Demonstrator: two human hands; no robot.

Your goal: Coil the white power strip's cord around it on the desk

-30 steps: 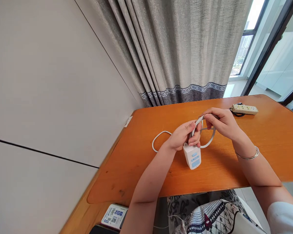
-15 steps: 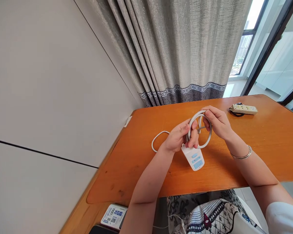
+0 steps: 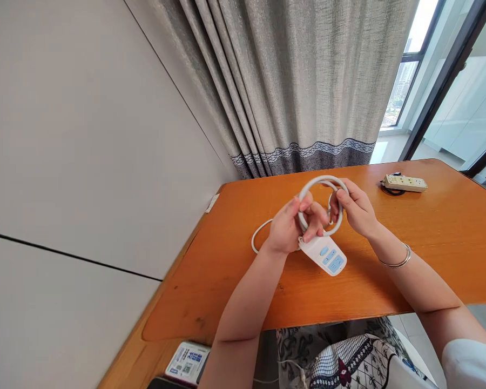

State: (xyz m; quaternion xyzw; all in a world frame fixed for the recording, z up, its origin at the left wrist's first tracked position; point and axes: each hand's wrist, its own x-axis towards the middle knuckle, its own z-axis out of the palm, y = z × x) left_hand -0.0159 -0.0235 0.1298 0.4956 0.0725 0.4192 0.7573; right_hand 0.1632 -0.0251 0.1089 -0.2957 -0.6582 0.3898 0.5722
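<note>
Both my hands hold a white power cord (image 3: 323, 179) wound into a loop above the wooden table. My left hand (image 3: 288, 222) is closed on the loop's left side, thumb and fingers pinching it. On the right side, my right hand (image 3: 354, 208) grips the same loop between thumb and fingers. From under my left hand hangs a small white power strip (image 3: 324, 255) with light-blue sockets, tilted down to the right. A loose stretch of the cord curves onto the table left of my left hand. Where the cord joins the strip is hidden by my fingers.
A beige power strip (image 3: 405, 183) with a black cord lies at the far right of the wooden table (image 3: 429, 254). Grey curtains (image 3: 308, 81) hang behind it, and a pale wall panel (image 3: 85, 135) borders the left. A white box (image 3: 187, 363) sits below, at lower left.
The cord loop has shifted slightly left and tipped, its top rising. The white power strip has swung to the right, and my right hand has moved a little left.
</note>
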